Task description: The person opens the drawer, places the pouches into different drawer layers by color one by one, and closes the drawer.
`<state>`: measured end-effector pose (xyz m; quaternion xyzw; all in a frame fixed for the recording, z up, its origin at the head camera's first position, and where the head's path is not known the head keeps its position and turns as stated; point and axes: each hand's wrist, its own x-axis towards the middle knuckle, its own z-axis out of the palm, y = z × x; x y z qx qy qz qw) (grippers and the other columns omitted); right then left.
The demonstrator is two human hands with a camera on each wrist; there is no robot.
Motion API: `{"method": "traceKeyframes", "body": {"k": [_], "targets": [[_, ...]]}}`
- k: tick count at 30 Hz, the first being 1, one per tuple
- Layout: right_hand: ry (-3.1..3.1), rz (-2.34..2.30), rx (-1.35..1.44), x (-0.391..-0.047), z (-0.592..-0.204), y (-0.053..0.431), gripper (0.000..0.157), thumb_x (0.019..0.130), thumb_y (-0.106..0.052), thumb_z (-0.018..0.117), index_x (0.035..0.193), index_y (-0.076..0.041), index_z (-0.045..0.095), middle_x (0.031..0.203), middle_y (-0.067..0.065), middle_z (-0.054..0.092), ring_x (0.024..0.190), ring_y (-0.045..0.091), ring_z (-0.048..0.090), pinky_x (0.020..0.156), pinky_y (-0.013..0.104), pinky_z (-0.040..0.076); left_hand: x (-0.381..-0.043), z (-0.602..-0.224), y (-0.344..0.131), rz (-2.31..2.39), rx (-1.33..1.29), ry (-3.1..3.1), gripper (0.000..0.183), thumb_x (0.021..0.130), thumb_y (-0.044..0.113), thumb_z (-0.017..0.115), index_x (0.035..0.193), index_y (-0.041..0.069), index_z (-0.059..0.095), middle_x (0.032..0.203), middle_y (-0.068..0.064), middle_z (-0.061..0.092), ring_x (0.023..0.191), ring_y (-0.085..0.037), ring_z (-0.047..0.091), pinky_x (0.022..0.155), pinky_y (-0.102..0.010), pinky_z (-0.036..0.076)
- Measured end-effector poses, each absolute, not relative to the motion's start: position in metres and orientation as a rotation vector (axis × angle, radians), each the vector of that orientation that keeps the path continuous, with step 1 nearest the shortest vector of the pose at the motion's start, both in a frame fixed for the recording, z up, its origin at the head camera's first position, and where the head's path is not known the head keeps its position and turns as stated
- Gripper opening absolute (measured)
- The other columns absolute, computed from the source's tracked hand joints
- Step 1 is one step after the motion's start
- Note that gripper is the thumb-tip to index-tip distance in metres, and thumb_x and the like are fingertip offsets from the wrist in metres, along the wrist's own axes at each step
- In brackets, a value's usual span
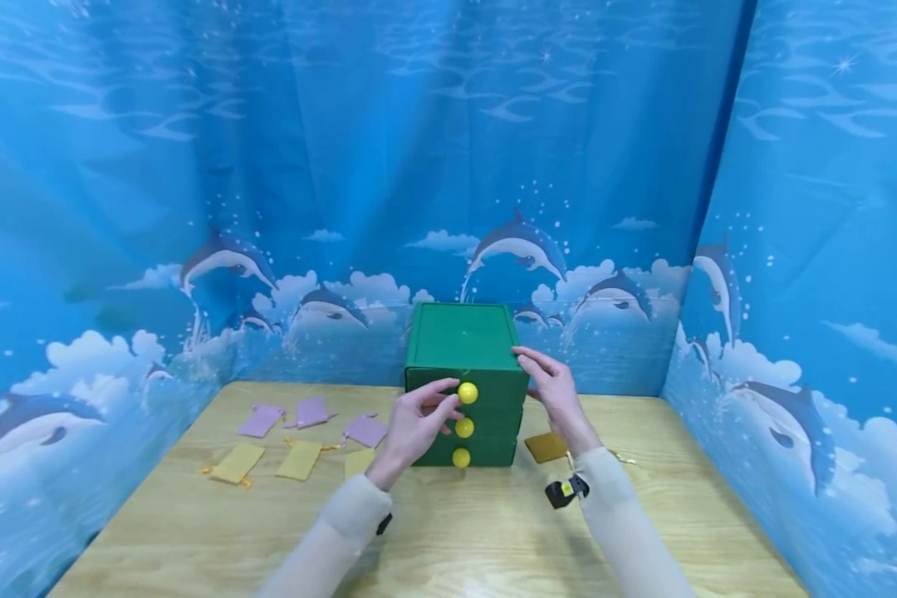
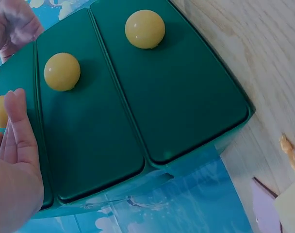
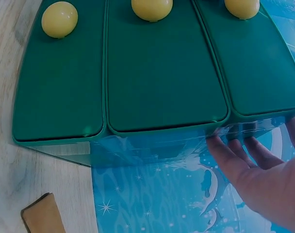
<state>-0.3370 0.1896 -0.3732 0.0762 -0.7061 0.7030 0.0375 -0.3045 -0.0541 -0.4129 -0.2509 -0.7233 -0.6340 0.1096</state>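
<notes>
A green three-drawer cabinet (image 1: 463,336) stands with its front towards me, a round yellow knob on each drawer. My left hand (image 1: 416,422) is at the top knob (image 1: 468,393), its thumb and index fingertips right at the knob's left side. In the left wrist view the fingers (image 2: 24,136) overlap that knob, fairly straight. On the cabinet's other side, my right hand (image 1: 556,394) touches the upper right edge near the front corner. Its fingers (image 3: 230,162) lie extended along the side wall in the right wrist view. The middle knob (image 1: 464,428) and bottom knob (image 1: 461,458) are untouched.
Left of the cabinet lie several small drawstring pouches: purple ones (image 1: 312,412) behind, yellow ones (image 1: 299,460) in front. A brown pouch (image 1: 546,448) lies on the right, partly behind my right forearm. A blue dolphin-print curtain (image 1: 359,166) borders the wooden table (image 1: 463,531).
</notes>
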Motion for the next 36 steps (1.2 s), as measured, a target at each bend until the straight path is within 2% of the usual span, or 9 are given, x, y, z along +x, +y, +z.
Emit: {"method": "traceKeyframes", "body": {"k": [5,11,16,24,31,36], "targets": [[-2.181,2.165,0.237,-0.338,-0.375,0.192,0.050,0.098,-0.041,0.059,0.139,-0.014,0.056,0.152,0.002,0.044,0.142,0.022,0.038,0.109,0.053,0.040,-0.303,-0.413,-0.049,-1.913,-0.706,-2.154,0.035,0.095,0.023,0.066,0.130,0.018,0.063,0.105,-0.016,0.074,0.083,-0.033,0.073,0.064,-0.047,0.059],[-2.133,2.277,0.242,-0.338,-0.373,0.194,0.053,0.098,-0.039,0.060,0.142,-0.010,0.052,0.155,0.003,0.039,0.142,0.025,0.034,0.113,0.055,0.034,-0.304,-0.408,-0.044,-1.968,-0.711,-2.224,0.042,0.096,0.023,0.065,0.137,0.020,0.057,0.113,-0.018,0.071,0.093,-0.034,0.072,0.069,-0.039,0.060],[-2.135,2.295,0.233,-0.337,-0.372,0.193,0.054,0.098,-0.039,0.060,0.142,-0.010,0.051,0.156,0.003,0.038,0.142,0.025,0.034,0.113,0.055,0.033,-0.305,-0.405,-0.042,-1.964,-0.656,-2.232,0.040,0.091,0.025,0.071,0.130,0.021,0.063,0.104,-0.016,0.073,0.088,-0.032,0.073,0.066,-0.037,0.060],[-2.134,2.289,0.188,-0.338,-0.371,0.192,0.050,0.098,-0.037,0.059,0.141,-0.011,0.053,0.154,0.002,0.041,0.139,0.024,0.037,0.111,0.055,0.036,-0.299,-0.404,-0.040,-1.936,-0.603,-2.234,0.036,0.086,0.030,0.076,0.121,0.023,0.069,0.093,-0.006,0.075,0.081,-0.027,0.073,0.068,-0.048,0.059],[-2.153,2.280,0.189,-0.338,-0.371,0.193,0.052,0.097,-0.040,0.060,0.141,-0.012,0.053,0.154,0.002,0.040,0.139,0.025,0.038,0.111,0.054,0.036,-0.294,-0.406,-0.041,-1.925,-0.620,-2.221,0.034,0.085,0.030,0.078,0.117,0.020,0.071,0.090,-0.009,0.075,0.081,-0.034,0.072,0.059,-0.032,0.059],[-2.162,2.279,0.181,-0.338,-0.371,0.194,0.052,0.097,-0.041,0.059,0.141,-0.013,0.053,0.154,0.003,0.040,0.140,0.026,0.037,0.112,0.056,0.035,-0.290,-0.408,-0.042,-1.916,-0.635,-2.206,0.034,0.084,0.030,0.078,0.117,0.019,0.072,0.089,-0.010,0.075,0.078,-0.039,0.071,0.058,-0.031,0.058]]}}
